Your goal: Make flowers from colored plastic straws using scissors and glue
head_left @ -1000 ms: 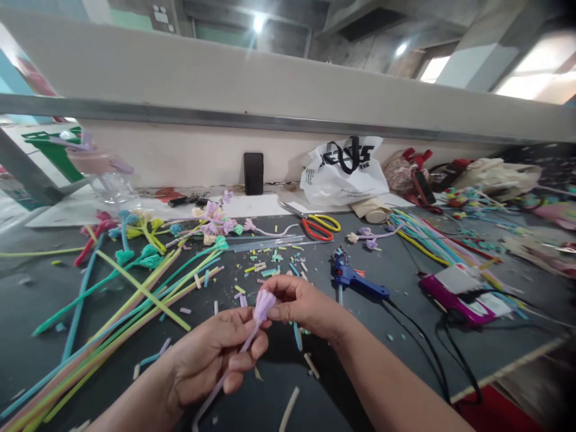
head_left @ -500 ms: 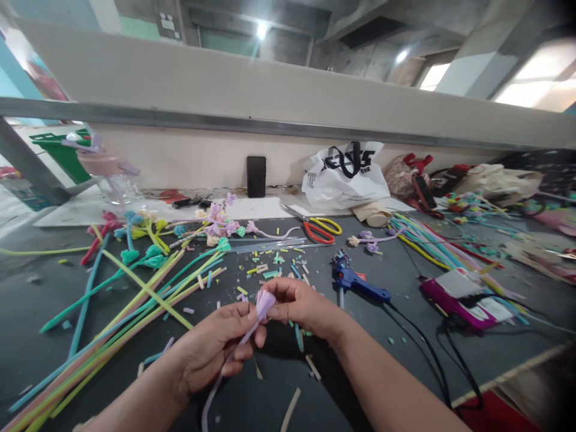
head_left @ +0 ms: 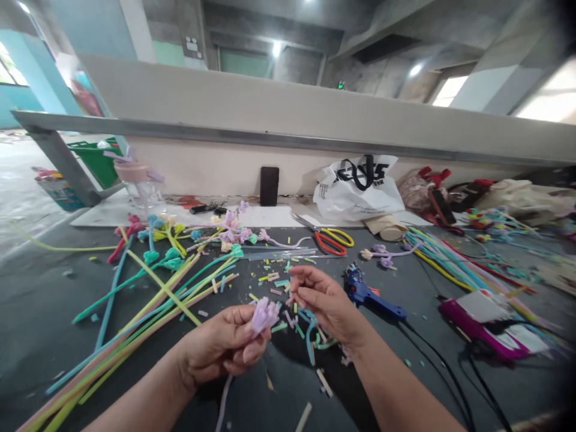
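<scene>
My left hand [head_left: 222, 347] grips a lilac straw whose frayed end forms a flower head [head_left: 263, 314]; the stem hangs down below my fist. My right hand [head_left: 321, 300] hovers just right of the flower, apart from it, fingers loosely curled with nothing visibly in them. Both hands are above a dark table [head_left: 36, 312] strewn with short straw cuttings [head_left: 274, 281].
Long coloured straws [head_left: 148, 306] fan out at left, some with flower tips. A blue glue gun [head_left: 371, 294] with a black cord lies right of my hands. Red-and-yellow scissors [head_left: 330, 240], a white plastic bag [head_left: 360, 189], a black phone [head_left: 269, 186] and a magenta pack [head_left: 486, 318] sit farther off.
My right hand has let go of the flower head and drawn away to the right and up. The left hand keeps the straw. The camera has tilted slightly.
</scene>
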Demonstrator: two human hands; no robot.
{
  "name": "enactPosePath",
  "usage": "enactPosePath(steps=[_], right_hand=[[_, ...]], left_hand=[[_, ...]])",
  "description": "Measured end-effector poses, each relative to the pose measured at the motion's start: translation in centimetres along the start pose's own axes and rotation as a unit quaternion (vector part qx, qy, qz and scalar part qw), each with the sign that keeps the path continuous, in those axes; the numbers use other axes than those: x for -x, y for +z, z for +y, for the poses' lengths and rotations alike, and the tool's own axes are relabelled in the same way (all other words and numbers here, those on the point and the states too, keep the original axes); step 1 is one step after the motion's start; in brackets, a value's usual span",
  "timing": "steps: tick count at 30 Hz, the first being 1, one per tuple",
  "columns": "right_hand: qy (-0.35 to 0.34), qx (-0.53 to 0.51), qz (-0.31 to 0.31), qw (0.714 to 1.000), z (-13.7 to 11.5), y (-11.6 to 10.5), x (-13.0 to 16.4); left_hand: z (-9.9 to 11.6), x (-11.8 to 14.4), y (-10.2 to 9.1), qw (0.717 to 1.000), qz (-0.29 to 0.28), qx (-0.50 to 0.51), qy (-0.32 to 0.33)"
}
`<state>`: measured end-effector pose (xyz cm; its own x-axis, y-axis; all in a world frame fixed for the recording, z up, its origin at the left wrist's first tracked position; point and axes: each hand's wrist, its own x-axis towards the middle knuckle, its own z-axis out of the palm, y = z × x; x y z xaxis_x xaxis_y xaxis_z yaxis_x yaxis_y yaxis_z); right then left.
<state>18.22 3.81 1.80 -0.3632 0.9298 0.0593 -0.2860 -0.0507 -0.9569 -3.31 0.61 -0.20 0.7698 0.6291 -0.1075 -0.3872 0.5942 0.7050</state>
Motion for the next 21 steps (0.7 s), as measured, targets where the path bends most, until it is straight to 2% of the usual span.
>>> enactPosePath(steps=[7,10,12,14,16,20,21], right_hand=[[-0.021,0.027,0.059,0.998,-0.3,0.0,0.0],[-0.035,0.125,0.093,0.987,-1.4,0.0,0.3],[-0.04,0.246,0.128,0.96,-2.6,-0.8,0.9],[-0.036,0.384,0.176,0.906,-3.7,-2.8,1.8],[-0.01,0.515,0.218,0.829,-4.2,-5.7,2.8],[0.094,0.743,0.216,0.627,-3.2,-11.2,5.0],[0.118,0.767,0.198,0.599,-2.8,-12.1,5.4]], left_hand=[[-0.2,-0.3,0.1,0.999,0.009,-0.03,0.02],[-0.1,-0.6,0.5,0.995,0.068,-0.054,0.041],[-0.2,-1.0,0.7,0.988,0.123,-0.072,0.062],[-0.3,-1.4,0.9,0.979,0.162,-0.091,0.08],[-0.5,-1.7,0.9,0.973,0.183,-0.108,0.09],[-0.8,-2.0,0.8,0.969,0.196,-0.114,0.1],[-0.9,-2.0,0.8,0.968,0.198,-0.113,0.102]])
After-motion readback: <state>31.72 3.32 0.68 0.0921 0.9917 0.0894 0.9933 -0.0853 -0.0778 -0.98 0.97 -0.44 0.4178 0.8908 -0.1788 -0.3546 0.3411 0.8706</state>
